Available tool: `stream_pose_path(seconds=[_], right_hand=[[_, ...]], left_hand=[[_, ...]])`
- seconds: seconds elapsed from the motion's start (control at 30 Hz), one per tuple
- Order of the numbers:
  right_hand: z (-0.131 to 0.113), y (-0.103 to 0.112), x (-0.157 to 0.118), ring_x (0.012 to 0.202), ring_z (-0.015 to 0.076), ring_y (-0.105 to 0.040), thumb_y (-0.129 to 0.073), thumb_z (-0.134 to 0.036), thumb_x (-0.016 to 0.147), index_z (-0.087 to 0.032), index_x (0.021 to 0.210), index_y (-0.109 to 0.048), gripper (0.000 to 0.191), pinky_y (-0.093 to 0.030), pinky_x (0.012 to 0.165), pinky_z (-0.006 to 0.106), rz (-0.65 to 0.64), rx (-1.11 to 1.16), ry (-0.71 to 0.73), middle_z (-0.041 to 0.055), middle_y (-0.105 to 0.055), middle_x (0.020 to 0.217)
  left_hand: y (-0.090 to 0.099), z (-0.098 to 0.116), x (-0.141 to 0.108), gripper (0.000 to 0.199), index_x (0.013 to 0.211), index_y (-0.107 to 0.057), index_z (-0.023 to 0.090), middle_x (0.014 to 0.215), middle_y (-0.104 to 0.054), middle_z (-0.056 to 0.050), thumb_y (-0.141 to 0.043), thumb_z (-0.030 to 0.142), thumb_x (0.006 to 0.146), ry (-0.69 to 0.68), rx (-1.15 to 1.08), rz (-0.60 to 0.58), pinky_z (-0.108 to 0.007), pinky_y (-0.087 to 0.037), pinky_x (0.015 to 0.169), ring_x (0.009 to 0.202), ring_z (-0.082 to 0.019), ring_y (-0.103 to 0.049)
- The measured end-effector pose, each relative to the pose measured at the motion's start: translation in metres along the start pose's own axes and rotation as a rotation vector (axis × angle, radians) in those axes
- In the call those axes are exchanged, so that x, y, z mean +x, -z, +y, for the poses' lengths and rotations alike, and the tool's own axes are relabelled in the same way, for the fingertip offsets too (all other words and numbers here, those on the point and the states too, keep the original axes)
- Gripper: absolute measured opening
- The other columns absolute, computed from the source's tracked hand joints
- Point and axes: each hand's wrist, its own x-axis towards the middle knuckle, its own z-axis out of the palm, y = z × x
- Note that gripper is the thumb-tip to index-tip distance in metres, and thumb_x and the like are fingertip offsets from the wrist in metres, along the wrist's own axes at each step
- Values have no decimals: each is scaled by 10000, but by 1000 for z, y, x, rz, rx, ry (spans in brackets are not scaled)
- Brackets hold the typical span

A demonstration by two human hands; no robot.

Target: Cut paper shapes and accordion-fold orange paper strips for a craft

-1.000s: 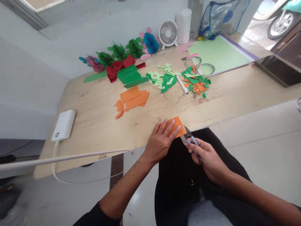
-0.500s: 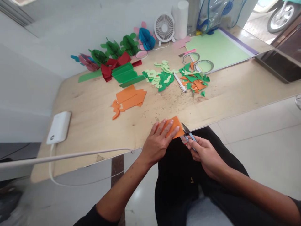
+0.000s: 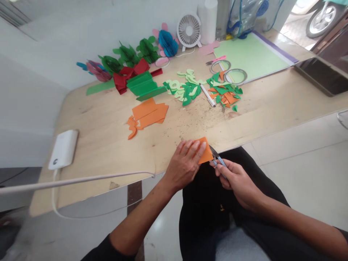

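Observation:
At the table's front edge, my left hand [image 3: 187, 159] grips a small orange sheet of paper [image 3: 206, 154], its fingers bent over the top face. Part of the sheet lies hidden under those fingers, and its right corner sticks out past the edge. In my right hand [image 3: 236, 177] is a pair of scissors [image 3: 218, 158] with light blue handles and dark blades. The blades lie against the right side of the orange sheet; whether they are closed on it I cannot tell.
Farther back lie more orange pieces [image 3: 149, 113], folded green paper [image 3: 145, 86], green cutouts [image 3: 187, 88], a white pen [image 3: 207, 95] and mixed scraps [image 3: 225, 92]. Tape rolls [image 3: 236, 76], a fan [image 3: 189, 30] and a tablet [image 3: 323, 76] stand or lie beyond. A white power bank [image 3: 63, 149] trails a cable at left.
My left fingers have drawn back and bent, baring more of the orange sheet. The sheet has turned a little and shifted slightly downward. The scissors stay at its right side.

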Motion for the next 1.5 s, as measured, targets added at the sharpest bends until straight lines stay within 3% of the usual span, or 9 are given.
stream_pose_path(seconds=[0.2, 0.37, 0.47, 1.03, 1.5], right_hand=[[0, -5, 1, 450, 31, -230, -647, -506, 753, -173, 771, -559, 345, -122, 400, 226, 26, 1, 5, -41, -458, 664], [-2, -5, 0, 436, 26, -186, -661, -550, 740, -174, 673, -527, 404, -97, 405, 223, 62, 30, 17, -77, -342, 552], [-3, -5, 1, 440, 23, -182, -676, -563, 723, -172, 677, -534, 419, -95, 407, 223, 81, 46, 24, -72, -369, 561], [0, -11, 5, 439, 43, -216, -639, -559, 752, -187, 665, -508, 404, -125, 407, 221, 93, -21, 61, -80, -327, 532], [-2, -13, 7, 434, 42, -205, -652, -596, 730, -185, 631, -499, 450, -118, 410, 218, 173, -23, 76, -82, -312, 497]], left_hand=[[-9, 1, -2, 555, 1446, -304, 28, 1503, -353, -202, -395, 148, 912, -24, 70, -1, -507, -277, 1132, 1424, -320, -256], [-9, 1, -3, 554, 1446, -303, 29, 1520, -311, -202, -391, 138, 910, -31, 78, -4, -508, -280, 1132, 1435, -321, -227], [-9, 1, -3, 565, 1450, -300, 35, 1526, -297, -200, -402, 129, 902, -31, 66, -3, -511, -272, 1135, 1442, -318, -207], [-4, 1, -5, 555, 1442, -339, 54, 1495, -382, -172, -363, 138, 894, -79, 38, 0, -498, -248, 1137, 1418, -299, -276], [-5, 0, -5, 520, 1421, -378, 53, 1515, -342, -178, -362, 141, 909, -86, 58, 7, -475, -240, 1143, 1424, -290, -269]])
